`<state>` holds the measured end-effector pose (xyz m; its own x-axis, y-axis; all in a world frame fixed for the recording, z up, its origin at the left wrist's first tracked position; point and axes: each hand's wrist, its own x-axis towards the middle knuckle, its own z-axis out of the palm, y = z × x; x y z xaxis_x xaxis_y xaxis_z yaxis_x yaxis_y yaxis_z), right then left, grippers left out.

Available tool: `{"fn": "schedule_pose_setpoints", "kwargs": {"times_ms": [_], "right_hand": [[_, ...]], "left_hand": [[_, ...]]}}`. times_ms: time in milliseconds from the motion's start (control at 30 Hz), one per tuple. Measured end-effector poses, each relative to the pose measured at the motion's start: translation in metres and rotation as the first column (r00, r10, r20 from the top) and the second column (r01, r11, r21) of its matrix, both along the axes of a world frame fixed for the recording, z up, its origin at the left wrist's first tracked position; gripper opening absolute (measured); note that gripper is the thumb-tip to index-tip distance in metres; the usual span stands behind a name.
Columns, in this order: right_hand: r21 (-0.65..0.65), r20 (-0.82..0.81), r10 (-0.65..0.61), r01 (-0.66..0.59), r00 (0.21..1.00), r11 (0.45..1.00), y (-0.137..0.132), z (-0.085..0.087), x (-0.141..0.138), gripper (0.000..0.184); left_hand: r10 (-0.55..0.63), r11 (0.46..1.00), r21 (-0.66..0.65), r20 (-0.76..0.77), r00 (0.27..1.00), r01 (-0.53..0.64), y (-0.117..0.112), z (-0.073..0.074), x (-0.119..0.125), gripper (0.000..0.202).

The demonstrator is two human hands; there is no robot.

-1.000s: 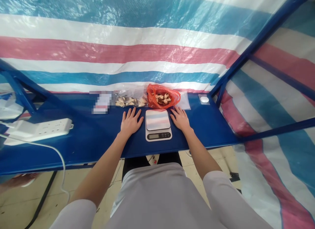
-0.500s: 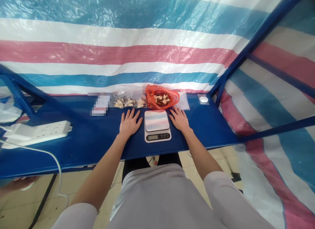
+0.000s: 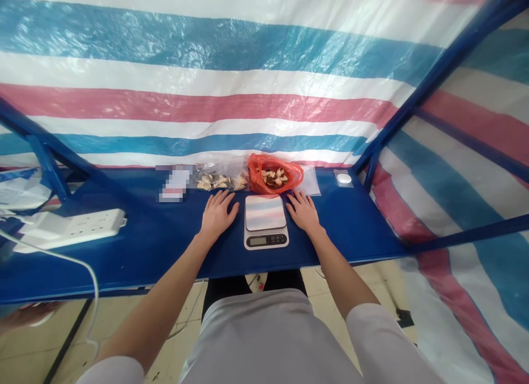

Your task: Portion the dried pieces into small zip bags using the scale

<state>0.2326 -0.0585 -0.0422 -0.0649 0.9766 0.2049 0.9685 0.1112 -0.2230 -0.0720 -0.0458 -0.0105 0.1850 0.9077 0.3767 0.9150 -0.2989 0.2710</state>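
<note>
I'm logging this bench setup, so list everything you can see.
Digital kitchen scale: one, white and silver, on the table's front middle.
Red plastic bag: one, red, behind the scale, holding pale folded snacks.
Clear plastic bag: one, clear, left of the red bag, holding similar snacks.
Flat clear bag: one, clear, right of the red bag.
Blurred packet: one, unreadable, far left of the snacks.
Round puck: one, white, far right.
Power strip: one, white, table's left, with white cable.
Table: one, blue.
Tarpaulin: striped blue, white, pink, behind.
Frame: blue metal.
Left hand: one, flat on table, left of scale.
Right hand: one, flat on table, right of scale.
</note>
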Motion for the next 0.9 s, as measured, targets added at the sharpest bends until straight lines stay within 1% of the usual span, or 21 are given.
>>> {"fn": "schedule_pose_setpoints", "kwargs": {"times_ms": [100, 167, 267, 333, 400, 467, 533, 633, 733, 900], "right_hand": [[0.002, 0.017, -0.006, 0.006, 1.000, 1.000, 0.000, 0.001, -0.001, 0.048], [0.006, 0.017, -0.006, 0.006, 1.000, 1.000, 0.000, 0.003, -0.002, 0.047], [-0.006, 0.005, -0.008, 0.008, 1.000, 1.000, 0.000, 0.006, -0.003, 0.046], [-0.026, -0.008, -0.013, 0.013, 1.000, 1.000, -0.001, 0.008, -0.004, 0.046], [-0.044, -0.018, -0.018, 0.017, 1.000, 0.999, -0.001, 0.011, -0.004, 0.047], [-0.056, -0.026, -0.022, 0.020, 0.999, 0.998, -0.002, 0.012, -0.005, 0.047], [-0.059, -0.030, -0.023, 0.021, 0.999, 0.998, -0.002, 0.012, -0.005, 0.047], [-0.036, -0.026, -0.023, 0.022, 0.999, 0.999, -0.001, 0.010, -0.004, 0.046], [-0.006, -0.022, -0.020, 0.020, 1.000, 1.000, 0.000, 0.007, -0.003, 0.045], [0.022, -0.030, -0.016, 0.017, 0.999, 1.000, 0.001, 0.002, -0.002, 0.044]], "left_hand": [[-0.045, 0.993, 0.114, 0.026, 0.999, 0.041, 0.008, 0.021, -0.002, 0.045], [-0.056, 0.986, 0.157, 0.027, 0.998, 0.051, 0.017, 0.036, -0.002, 0.041], [-0.075, 0.982, 0.171, -0.011, 0.997, 0.076, 0.036, 0.052, -0.005, 0.041], [-0.080, 0.985, 0.148, -0.051, 0.995, 0.087, 0.050, 0.057, -0.009, 0.042], [-0.058, 0.993, 0.097, -0.105, 0.993, 0.068, 0.063, 0.057, -0.015, 0.046], [-0.058, 0.998, 0.017, -0.183, 0.981, 0.062, 0.073, 0.055, -0.024, 0.052], [-0.080, 0.996, -0.053, -0.232, 0.969, 0.069, 0.079, 0.050, -0.032, 0.056], [-0.109, 0.989, -0.123, -0.258, 0.960, 0.079, 0.084, 0.043, -0.040, 0.057], [-0.110, 0.988, -0.138, -0.277, 0.955, 0.074, 0.084, 0.038, -0.042, 0.053], [-0.123, 0.989, -0.110, -0.265, 0.956, 0.096, 0.087, 0.033, -0.043, 0.046]]}}
